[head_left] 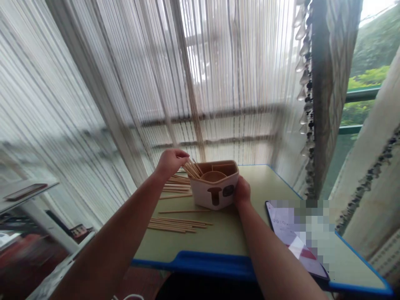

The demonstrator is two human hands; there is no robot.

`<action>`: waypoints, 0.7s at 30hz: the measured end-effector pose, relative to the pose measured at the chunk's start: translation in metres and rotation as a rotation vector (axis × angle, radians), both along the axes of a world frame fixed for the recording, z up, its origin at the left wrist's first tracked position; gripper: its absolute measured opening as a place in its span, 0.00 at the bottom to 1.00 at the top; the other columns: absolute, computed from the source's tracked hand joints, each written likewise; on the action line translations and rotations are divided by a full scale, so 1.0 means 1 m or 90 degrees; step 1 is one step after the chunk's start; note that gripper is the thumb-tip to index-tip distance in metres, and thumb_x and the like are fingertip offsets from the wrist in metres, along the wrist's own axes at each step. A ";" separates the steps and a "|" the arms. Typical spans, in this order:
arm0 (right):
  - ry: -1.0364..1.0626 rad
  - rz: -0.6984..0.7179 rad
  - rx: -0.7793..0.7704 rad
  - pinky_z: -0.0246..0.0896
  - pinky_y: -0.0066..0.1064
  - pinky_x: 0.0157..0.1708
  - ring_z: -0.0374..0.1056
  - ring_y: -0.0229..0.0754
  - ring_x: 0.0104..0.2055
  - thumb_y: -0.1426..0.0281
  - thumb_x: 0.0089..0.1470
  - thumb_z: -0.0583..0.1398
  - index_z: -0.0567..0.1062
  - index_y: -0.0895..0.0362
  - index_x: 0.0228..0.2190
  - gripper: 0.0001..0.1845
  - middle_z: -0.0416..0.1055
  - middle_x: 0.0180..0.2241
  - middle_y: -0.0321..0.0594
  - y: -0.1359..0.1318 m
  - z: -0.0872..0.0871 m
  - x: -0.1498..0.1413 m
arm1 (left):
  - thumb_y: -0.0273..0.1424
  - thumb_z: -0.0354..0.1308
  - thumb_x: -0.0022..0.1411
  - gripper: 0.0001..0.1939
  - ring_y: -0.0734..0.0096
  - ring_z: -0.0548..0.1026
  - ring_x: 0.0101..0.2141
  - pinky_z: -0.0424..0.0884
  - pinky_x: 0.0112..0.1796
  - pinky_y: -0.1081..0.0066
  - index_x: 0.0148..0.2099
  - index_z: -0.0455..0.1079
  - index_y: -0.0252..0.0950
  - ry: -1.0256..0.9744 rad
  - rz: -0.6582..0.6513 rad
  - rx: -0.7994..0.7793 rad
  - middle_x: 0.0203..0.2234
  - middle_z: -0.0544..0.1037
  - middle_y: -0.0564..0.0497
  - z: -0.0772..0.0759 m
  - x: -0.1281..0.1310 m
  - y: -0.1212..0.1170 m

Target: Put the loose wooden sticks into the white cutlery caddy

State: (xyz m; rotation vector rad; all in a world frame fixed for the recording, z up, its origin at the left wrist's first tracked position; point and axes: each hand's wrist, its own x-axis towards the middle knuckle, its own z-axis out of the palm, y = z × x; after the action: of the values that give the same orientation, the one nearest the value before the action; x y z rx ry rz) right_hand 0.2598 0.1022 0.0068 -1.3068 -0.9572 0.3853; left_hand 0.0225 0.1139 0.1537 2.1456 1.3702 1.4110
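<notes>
Where thin sticks (pixel 193 169) lean, white container (pixel 201 197), tan inside

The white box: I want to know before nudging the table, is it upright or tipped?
Upright: the white box has its open top facing up.

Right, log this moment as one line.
left hand: pinches tilted sticks in white box | right hand: against box's right side | loose sticks: on table | phone: right of box
</notes>
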 end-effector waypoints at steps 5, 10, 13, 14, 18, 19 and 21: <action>0.076 0.033 -0.013 0.51 0.29 0.24 0.57 0.39 0.24 0.59 0.53 0.46 0.65 0.55 0.16 0.21 0.65 0.18 0.37 -0.004 0.007 -0.002 | 0.33 0.65 0.41 0.14 0.66 0.76 0.30 0.72 0.34 0.66 0.34 0.76 0.33 -0.109 -0.046 -0.023 0.28 0.79 0.46 -0.004 0.004 0.008; 0.037 0.019 -0.010 0.49 0.30 0.24 0.57 0.40 0.25 0.63 0.54 0.46 0.64 0.55 0.15 0.20 0.65 0.17 0.39 -0.011 0.014 -0.002 | 0.32 0.66 0.40 0.17 0.67 0.76 0.30 0.72 0.36 0.65 0.35 0.75 0.31 -0.172 -0.076 -0.051 0.28 0.79 0.46 -0.007 0.009 0.011; 0.011 0.011 -0.017 0.49 0.30 0.24 0.57 0.40 0.25 0.64 0.54 0.46 0.65 0.56 0.16 0.20 0.66 0.18 0.40 -0.011 0.013 -0.002 | 0.35 0.64 0.44 0.18 0.67 0.76 0.31 0.72 0.37 0.64 0.38 0.75 0.31 -0.168 -0.046 -0.020 0.30 0.79 0.45 -0.010 0.006 0.007; -0.001 0.007 -0.021 0.49 0.30 0.25 0.57 0.40 0.25 0.65 0.54 0.46 0.66 0.56 0.17 0.19 0.66 0.18 0.40 -0.010 0.013 -0.001 | 0.37 0.63 0.46 0.18 0.67 0.76 0.32 0.72 0.38 0.64 0.39 0.75 0.31 -0.168 -0.030 -0.002 0.30 0.79 0.45 -0.013 0.003 0.003; -0.080 -0.018 -0.045 0.48 0.30 0.26 0.57 0.39 0.25 0.68 0.55 0.46 0.69 0.58 0.20 0.19 0.65 0.19 0.39 -0.006 0.008 0.000 | 0.37 0.56 0.55 0.17 0.66 0.75 0.39 0.71 0.40 0.67 0.45 0.72 0.33 -0.128 0.044 0.105 0.38 0.77 0.45 -0.038 -0.016 -0.023; -0.105 -0.027 -0.051 0.48 0.30 0.26 0.57 0.39 0.26 0.68 0.55 0.46 0.70 0.59 0.21 0.18 0.66 0.20 0.39 -0.005 0.007 0.001 | 0.36 0.54 0.57 0.16 0.66 0.74 0.41 0.71 0.40 0.68 0.46 0.71 0.33 -0.103 0.073 0.134 0.40 0.77 0.45 -0.047 -0.023 -0.031; -0.150 -0.051 -0.061 0.48 0.29 0.27 0.57 0.38 0.26 0.70 0.55 0.46 0.71 0.60 0.22 0.18 0.66 0.21 0.40 -0.003 0.006 0.002 | 0.34 0.52 0.59 0.14 0.67 0.74 0.41 0.71 0.40 0.68 0.44 0.71 0.34 -0.025 0.119 0.166 0.40 0.76 0.45 -0.070 -0.036 -0.050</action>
State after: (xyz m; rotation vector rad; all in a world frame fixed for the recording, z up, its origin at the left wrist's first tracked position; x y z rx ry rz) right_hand 0.2614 0.0991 0.0131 -1.4961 -1.0890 0.2207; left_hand -0.0136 0.0640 0.0836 2.1755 1.4763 1.7804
